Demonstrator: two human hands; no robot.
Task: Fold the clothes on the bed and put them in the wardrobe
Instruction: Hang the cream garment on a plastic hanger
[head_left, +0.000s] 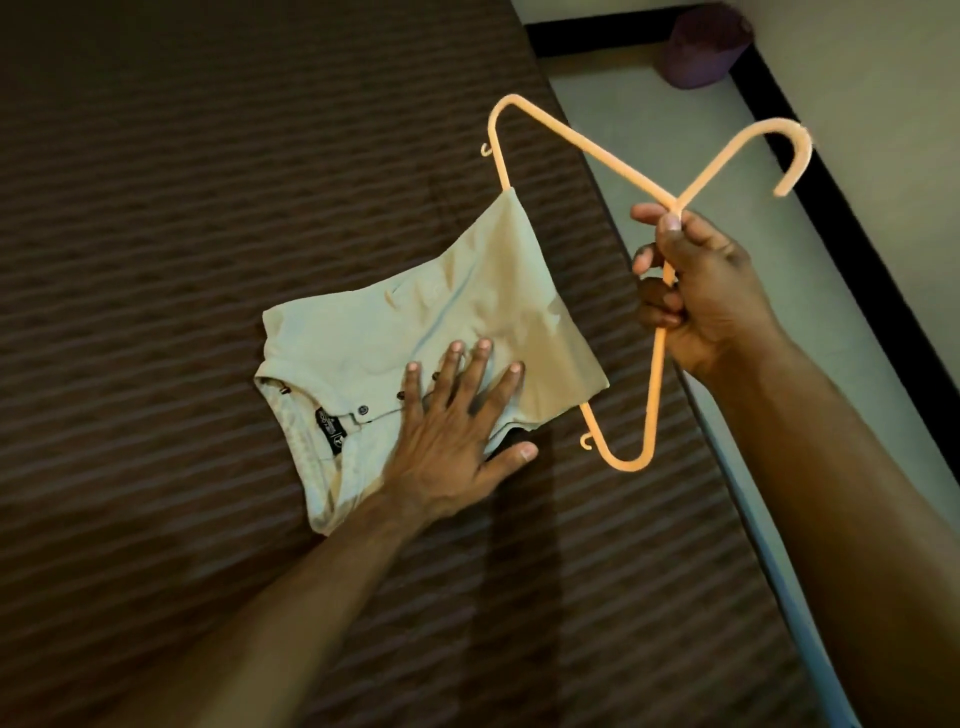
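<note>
Bed with dark brown striped cover (182, 208): filling most of the view, its right edge running diagonally beside a strip of pale floor (649, 104).

Black skirting band (857, 228): running along the foot of the pale wall at the far right.

Folded pale beige cotton polo shirt with dark buttons and a black neck label (415, 332): lying on the bed cover near the bed's right edge, collar toward the lower left, its far fold draping over the lower bar of the hanger.

Orange plastic clothes hanger (571, 150): being held above the bed edge, hook pointing to the upper right, its bar partly hidden under the shirt.

Purple rounded bin (701, 47): sitting blurred in the far corner of the floor, well apart from the bed.

Left hand (452, 431): pressing flat on the shirt near the button placket, fingers straight and spread, gripping nothing.

Right hand (696, 291): curling around the hanger at its neck, thumb and fingers pinching it.
</note>
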